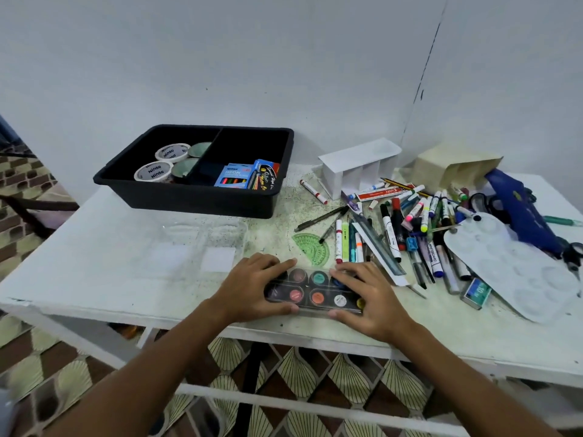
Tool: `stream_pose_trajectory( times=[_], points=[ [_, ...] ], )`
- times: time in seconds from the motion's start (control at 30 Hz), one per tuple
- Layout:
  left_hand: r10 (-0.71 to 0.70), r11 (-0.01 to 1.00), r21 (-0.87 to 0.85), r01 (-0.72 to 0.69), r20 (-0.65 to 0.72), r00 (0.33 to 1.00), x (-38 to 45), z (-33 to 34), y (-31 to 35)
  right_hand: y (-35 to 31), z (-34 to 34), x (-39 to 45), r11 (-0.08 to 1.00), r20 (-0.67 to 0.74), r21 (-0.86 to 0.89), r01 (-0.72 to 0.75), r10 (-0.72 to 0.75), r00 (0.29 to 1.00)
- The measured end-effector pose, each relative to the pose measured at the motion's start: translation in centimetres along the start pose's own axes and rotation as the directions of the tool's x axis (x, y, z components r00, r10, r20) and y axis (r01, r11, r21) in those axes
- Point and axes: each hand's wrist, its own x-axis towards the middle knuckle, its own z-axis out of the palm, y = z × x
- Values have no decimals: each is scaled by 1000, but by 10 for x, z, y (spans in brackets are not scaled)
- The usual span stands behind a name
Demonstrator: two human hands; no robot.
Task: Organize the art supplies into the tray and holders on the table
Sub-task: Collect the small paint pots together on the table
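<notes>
Both ends of paint set hidden under left hand and right hand, each gripping it; black tray holds tape rolls, crayon boxes.

"Ninso" reads on two tape rolls far left; "NEON" on the blue box; "WHITEBOARD" on a marker right.

Tray: black plastic, smooth, faint sheen.
Table: white-painted, worn, speckled and stained.
Paint set case: clear glossy plastic over matt colour pans.
Protractor: translucent green plastic.
Palette: white plastic, smooth.
Pen holder: white paper or card, matt.
Tape rolls: white, printed.
</notes>
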Motion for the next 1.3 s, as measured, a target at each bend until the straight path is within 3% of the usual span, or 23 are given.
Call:
stream_pose_trajectory(
  times=[0.13,0.27,0.37,0.43,0.57,0.77,1.3],
  points=[
    [-51,998,-38,50,-46,998,-1,1,5,-2,-1,-1,996,-6,67,-51,51,999],
    [-118,989,75,130,-148,982,-7,6,10,-12,1,-6,988,-80,59,-141,145,986],
    [-343,924,73,376,-279,897,-19,12,21,-24,3,-19,944,-155,42,-327,330,931],
    [-463,870,12,493,-326,824,-26,17,30,-36,4,-26,879,-205,31,-475,471,858],
    [-592,799,-180,574,-406,697,-32,25,35,-51,8,-32,720,-284,-74,-690,648,707],
    [-702,693,-218,687,-418,576,-36,27,37,-55,17,-35,609,-339,-88,-788,725,599],
    [-648,754,-287,591,-476,594,-35,38,41,-63,30,-35,714,-380,72,-697,666,642]
  ],
)
